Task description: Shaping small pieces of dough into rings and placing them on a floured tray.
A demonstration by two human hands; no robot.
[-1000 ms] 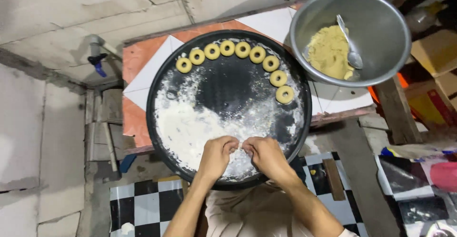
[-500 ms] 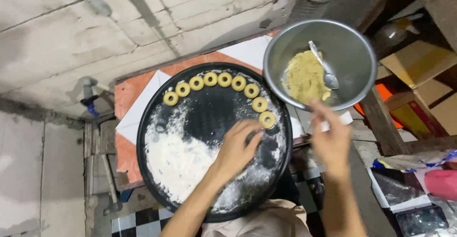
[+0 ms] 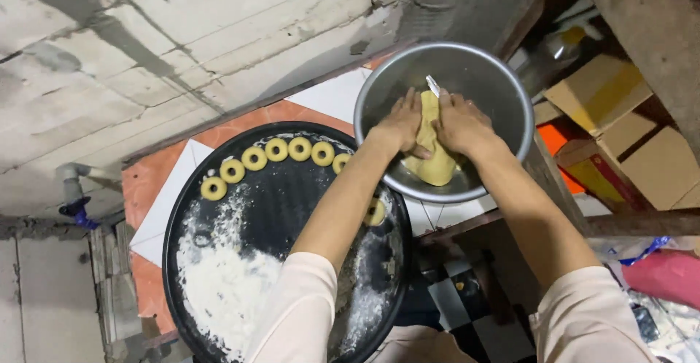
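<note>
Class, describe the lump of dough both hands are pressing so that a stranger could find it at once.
Start at the round black tray dusted with flour, then look right to the metal bowl. Inside it, between the left hand and right hand, lies the dough: one big yellow lump, unlike the small rings on the tray.

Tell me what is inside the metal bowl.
The metal bowl holds a lump of yellow dough, with the left hand and right hand on it. A spoon tip shows; the hands cover the rest.
</note>
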